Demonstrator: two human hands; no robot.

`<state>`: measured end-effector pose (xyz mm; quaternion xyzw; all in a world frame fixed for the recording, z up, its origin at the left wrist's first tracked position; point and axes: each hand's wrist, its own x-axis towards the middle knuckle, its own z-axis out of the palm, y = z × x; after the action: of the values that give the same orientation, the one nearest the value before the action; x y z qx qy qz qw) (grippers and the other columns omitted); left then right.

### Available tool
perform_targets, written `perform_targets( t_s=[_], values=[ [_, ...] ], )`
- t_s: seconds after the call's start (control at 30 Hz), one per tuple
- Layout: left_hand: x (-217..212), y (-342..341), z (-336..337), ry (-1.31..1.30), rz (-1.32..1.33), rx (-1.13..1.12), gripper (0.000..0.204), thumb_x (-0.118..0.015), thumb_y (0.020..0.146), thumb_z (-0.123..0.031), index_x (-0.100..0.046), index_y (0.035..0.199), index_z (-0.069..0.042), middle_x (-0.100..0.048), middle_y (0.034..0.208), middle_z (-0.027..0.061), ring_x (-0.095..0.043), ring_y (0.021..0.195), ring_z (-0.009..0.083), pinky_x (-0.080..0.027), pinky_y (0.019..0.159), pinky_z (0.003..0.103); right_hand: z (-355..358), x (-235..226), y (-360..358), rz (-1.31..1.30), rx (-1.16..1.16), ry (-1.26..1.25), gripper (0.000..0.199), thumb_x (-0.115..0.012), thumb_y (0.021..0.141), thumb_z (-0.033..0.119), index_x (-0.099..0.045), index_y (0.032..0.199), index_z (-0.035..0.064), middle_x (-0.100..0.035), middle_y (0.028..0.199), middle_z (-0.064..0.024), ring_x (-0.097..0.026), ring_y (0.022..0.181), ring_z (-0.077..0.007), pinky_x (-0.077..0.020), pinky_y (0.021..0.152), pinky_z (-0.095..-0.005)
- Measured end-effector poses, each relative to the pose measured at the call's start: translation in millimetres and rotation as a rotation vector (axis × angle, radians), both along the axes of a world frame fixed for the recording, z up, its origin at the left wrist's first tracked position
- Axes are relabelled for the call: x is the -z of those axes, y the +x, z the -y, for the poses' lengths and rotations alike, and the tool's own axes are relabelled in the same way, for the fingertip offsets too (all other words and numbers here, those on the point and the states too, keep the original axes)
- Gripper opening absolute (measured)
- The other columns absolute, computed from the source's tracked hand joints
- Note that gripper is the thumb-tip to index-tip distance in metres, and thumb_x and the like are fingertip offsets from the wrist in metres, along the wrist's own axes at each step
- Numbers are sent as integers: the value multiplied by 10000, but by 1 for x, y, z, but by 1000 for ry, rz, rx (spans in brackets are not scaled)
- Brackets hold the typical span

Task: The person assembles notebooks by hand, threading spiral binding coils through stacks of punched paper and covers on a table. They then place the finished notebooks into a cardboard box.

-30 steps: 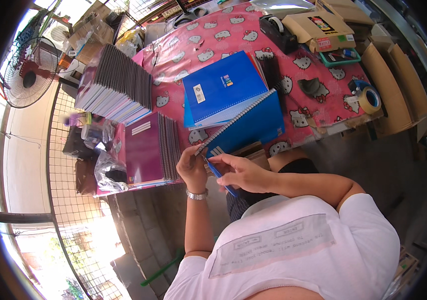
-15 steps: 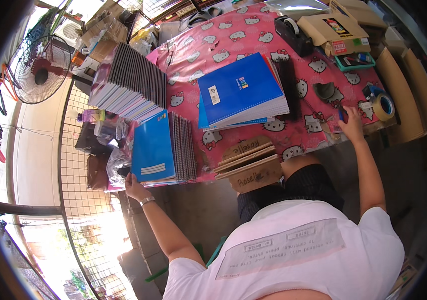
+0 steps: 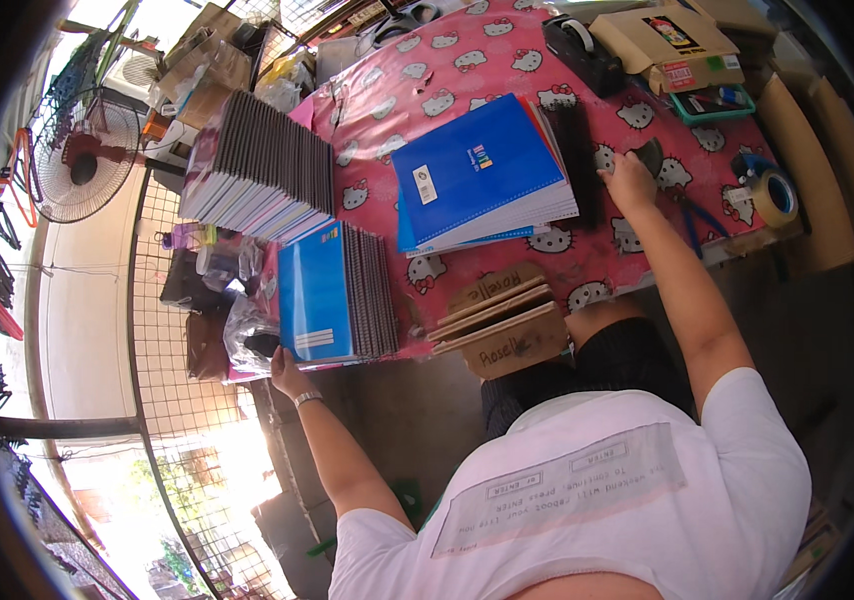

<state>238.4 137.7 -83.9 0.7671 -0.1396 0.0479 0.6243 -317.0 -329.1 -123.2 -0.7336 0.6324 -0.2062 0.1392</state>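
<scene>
My left hand point(image 3: 290, 376) is at the near left corner of a stack of spiral notebooks with a light blue cover point(image 3: 315, 290) on top; its fingertips are partly hidden. My right hand point(image 3: 631, 184) reaches over the table between a dark grey curved piece point(image 3: 653, 156) and a bundle of thin black strips point(image 3: 577, 150); its small finger details are unclear. Blue-handled pliers point(image 3: 691, 222) lie near the table's right front edge, apart from my hand. A pile of unbound notebooks with punched edges and a dark blue cover point(image 3: 467, 175) lies in the middle.
A tall stack of spiral notebooks point(image 3: 257, 165) stands behind the left stack. Folded cardboard point(image 3: 512, 345) rests at my lap. A tape roll point(image 3: 774, 197), teal tray point(image 3: 712, 103), black tape dispenser point(image 3: 584, 55) and cardboard box point(image 3: 662, 48) are at right. A fan point(image 3: 87, 160) stands far left.
My right hand has let go of the blue-handled pliers and moved left and away from me, to the dark grey piece and black strips. My left hand stays at the notebook corner.
</scene>
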Motion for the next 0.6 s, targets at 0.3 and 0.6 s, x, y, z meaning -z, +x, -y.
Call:
perform_targets(
  t_s=[0.3, 0.6],
  values=[
    [-79, -102, 148, 83, 414, 41, 244, -632, 936, -113, -669, 1108, 56, -711, 921, 110, -664, 869, 221, -542, 853, 364, 14, 6, 2, -154, 162, 48, 206, -737, 830, 358, -749, 902, 165, -708, 1007, -103, -648, 1017, -312, -495, 870, -570],
    [-70, -305, 329, 763, 1009, 1106, 345, -774, 786, -214, -707, 1110, -116, -694, 1125, 58, -653, 1016, 264, -526, 870, 381, 16, -24, -46, 1233, -49, 187, 355, -577, 890, 182, -555, 1222, 59, -666, 1009, -83, -634, 734, -133, -476, 537, -261]
  ],
)
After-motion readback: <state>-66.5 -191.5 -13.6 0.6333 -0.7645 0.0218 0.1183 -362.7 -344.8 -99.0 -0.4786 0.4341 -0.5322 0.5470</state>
